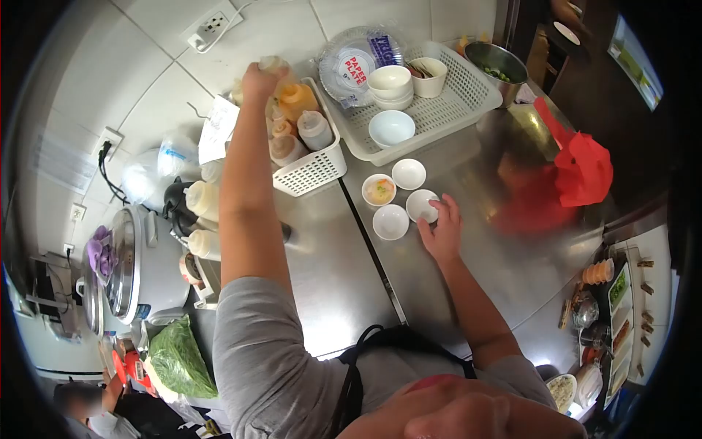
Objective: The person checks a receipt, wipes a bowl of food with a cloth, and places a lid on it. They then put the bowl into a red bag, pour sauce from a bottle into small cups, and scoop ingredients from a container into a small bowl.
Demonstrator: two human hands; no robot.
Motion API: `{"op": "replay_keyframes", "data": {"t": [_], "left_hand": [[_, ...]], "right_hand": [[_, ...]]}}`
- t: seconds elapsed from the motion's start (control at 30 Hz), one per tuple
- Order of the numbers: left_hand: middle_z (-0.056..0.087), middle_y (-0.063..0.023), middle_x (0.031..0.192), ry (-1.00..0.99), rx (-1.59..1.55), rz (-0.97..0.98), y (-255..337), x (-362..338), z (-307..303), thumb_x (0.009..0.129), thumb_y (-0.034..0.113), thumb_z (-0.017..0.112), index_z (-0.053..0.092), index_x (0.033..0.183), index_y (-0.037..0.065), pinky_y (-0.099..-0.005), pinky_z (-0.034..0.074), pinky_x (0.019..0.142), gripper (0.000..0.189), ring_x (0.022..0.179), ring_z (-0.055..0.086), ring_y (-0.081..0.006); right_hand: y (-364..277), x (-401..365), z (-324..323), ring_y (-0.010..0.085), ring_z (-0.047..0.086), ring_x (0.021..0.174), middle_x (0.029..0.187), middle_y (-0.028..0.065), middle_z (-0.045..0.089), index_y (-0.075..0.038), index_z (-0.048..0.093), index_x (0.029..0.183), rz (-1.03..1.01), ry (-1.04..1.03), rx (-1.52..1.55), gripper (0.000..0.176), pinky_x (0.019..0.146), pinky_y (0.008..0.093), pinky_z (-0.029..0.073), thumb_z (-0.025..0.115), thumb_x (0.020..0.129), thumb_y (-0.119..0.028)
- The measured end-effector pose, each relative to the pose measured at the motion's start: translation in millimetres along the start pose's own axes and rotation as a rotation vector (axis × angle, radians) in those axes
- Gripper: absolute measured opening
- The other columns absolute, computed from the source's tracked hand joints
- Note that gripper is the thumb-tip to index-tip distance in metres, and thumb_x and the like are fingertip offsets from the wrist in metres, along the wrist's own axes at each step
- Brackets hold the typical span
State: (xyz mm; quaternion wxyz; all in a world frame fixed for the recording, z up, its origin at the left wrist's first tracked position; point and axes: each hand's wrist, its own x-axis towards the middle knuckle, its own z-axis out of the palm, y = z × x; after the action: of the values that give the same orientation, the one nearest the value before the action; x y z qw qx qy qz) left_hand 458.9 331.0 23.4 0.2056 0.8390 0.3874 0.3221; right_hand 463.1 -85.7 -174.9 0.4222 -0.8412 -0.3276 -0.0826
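At the upper left, my left hand [262, 79] reaches over the white basket [311, 175] of squeeze bottles. Its fingers are closed round something pale and translucent, partly hidden. An orange-filled container [295, 101] and a white-capped bottle [315, 130] stand beside that arm. On the steel counter, my right hand [442, 228] has its thumb and a finger at the rim of a small white bowl [418, 208]. Three more small bowls sit close by: one [409, 174] behind, another [390, 222] to the left, and one [379, 190] holding orange, yellow and green bits.
A perforated tray [468, 102] holds stacked bowls [390, 82] and packaged paper plates [356, 69]. A metal pot [497, 64] stands behind it, a red bag [583, 170] at right. Bottles [203, 244] and a large cooker [162, 256] are at left. Another person [117, 424] is at lower left.
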Motion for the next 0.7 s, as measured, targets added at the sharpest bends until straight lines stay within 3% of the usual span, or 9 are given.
{"op": "replay_keyframes", "data": {"t": [0.13,0.27,0.33,0.4,0.43,0.47,0.57,0.7], "left_hand": [[0.057,-0.0129,0.089,0.134,-0.309,0.279,42,-43,-64,0.056,0.025,0.071,0.046,0.103,-0.004,-0.0263,0.043,0.069,0.060,0.078,0.056,-0.0181],[0.056,-0.0127,0.088,0.225,-0.486,0.507,94,-117,-129,0.060,0.012,0.071,0.039,0.104,-0.007,-0.0250,0.045,0.067,0.057,0.078,0.055,-0.0169],[0.055,-0.0127,0.088,0.154,-0.667,0.530,117,-156,-146,0.060,0.007,0.070,0.039,0.102,-0.005,-0.0244,0.045,0.067,0.054,0.077,0.055,-0.0165],[0.054,-0.0124,0.090,0.046,-0.720,0.469,133,-200,-147,0.059,0.006,0.070,0.039,0.103,-0.003,-0.0250,0.046,0.068,0.055,0.079,0.055,-0.0171],[0.054,-0.0120,0.093,-0.033,-0.744,0.423,140,-220,-142,0.058,0.007,0.070,0.039,0.104,-0.001,-0.0260,0.046,0.069,0.056,0.081,0.055,-0.0178],[0.053,-0.0119,0.096,-0.077,-0.660,0.493,140,-236,-129,0.057,0.008,0.071,0.039,0.106,0.001,-0.0278,0.044,0.073,0.059,0.086,0.053,-0.0192],[0.046,-0.0114,0.110,-0.304,-0.635,0.685,129,-291,-72,0.055,0.013,0.071,0.038,0.112,0.005,-0.0313,0.037,0.085,0.067,0.103,0.044,-0.0217],[0.035,-0.0153,0.120,-0.451,-0.724,0.435,83,-319,-7,0.064,0.009,0.065,0.024,0.122,0.006,-0.0323,0.033,0.088,0.071,0.106,0.040,-0.0216]], "right_hand": [[1,-1,-4,0.0301,0.038,0.104,0.115,0.0152,0.037,-0.007,0.047,0.101,0.014,0.056,0.085,0.039,0.085,0.0378,0.031,0.060,0.066,-0.021],[15,-1,4,0.0266,0.043,0.099,0.108,0.0130,0.043,-0.003,0.048,0.099,0.191,0.307,0.264,0.036,0.081,0.0330,0.035,0.058,0.070,-0.021],[-17,11,-3,0.0222,0.049,0.092,0.101,0.0099,0.049,-0.001,0.049,0.099,0.379,0.240,0.888,0.031,0.078,0.0293,0.037,0.054,0.076,-0.022],[-88,26,-48,0.0195,0.051,0.088,0.101,0.0078,0.050,-0.003,0.048,0.104,0.534,-0.194,1.466,0.034,0.076,0.0298,0.039,0.049,0.080,-0.028],[-98,31,-52,0.0211,0.050,0.090,0.103,0.0088,0.049,-0.004,0.045,0.107,0.466,-0.501,1.665,0.043,0.075,0.0313,0.040,0.042,0.082,-0.039],[-119,36,-67,0.0219,0.049,0.095,0.106,0.0084,0.049,-0.006,0.043,0.110,0.455,-0.681,1.791,0.051,0.075,0.0332,0.040,0.038,0.080,-0.048],[-140,46,-90,0.0224,0.046,0.100,0.108,0.0081,0.048,-0.008,0.042,0.110,0.644,-0.357,2.250,0.054,0.078,0.0359,0.039,0.036,0.079,-0.051],[-77,49,-83,0.0213,0.047,0.098,0.108,0.0067,0.048,-0.012,0.043,0.108,0.659,-0.094,2.016,0.046,0.077,0.0408,0.041,0.046,0.077,-0.046]]}}
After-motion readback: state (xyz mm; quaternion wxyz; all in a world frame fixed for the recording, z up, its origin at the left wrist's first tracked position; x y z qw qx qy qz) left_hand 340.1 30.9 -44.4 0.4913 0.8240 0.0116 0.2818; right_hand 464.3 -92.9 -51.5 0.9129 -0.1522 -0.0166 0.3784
